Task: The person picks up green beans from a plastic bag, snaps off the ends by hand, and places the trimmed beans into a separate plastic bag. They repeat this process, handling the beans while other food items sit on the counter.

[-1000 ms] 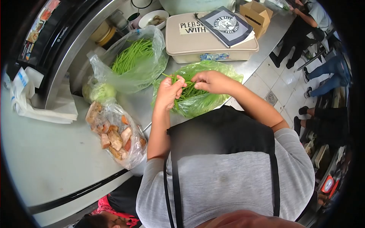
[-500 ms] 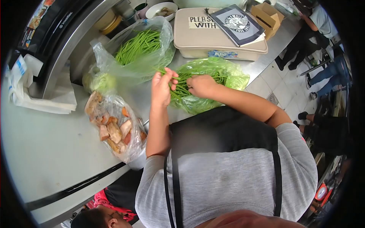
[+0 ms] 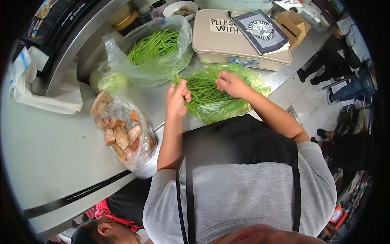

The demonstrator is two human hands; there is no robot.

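A steel bench (image 3: 53, 150) runs across the frame from near left to far right, with a person in a grey shirt and black apron standing at its near edge. At the far side sits a beige lidded tub (image 3: 227, 44), a hand-lettered label on its lid and a black notebook (image 3: 262, 30) lying on top. Left of the tub, a clear plastic bag (image 3: 154, 53) lies open, full of green beans. Nearer and further left, a second clear bag (image 3: 122, 134) holds pale and orange chunks of food. Directly in front of the person, a green plastic bag (image 3: 219, 107) is spread flat on the bench just near of the tub, with a heap of loose long beans (image 3: 203, 89) on it. The left hand (image 3: 178, 99) is closed round a small bunch of these beans at the bag's left edge, their ends sticking up past the fingers. The right hand (image 3: 231, 83) hovers over the bag's far right part, fingertips pinched on a single bean (image 3: 209, 66) that points toward the tub.
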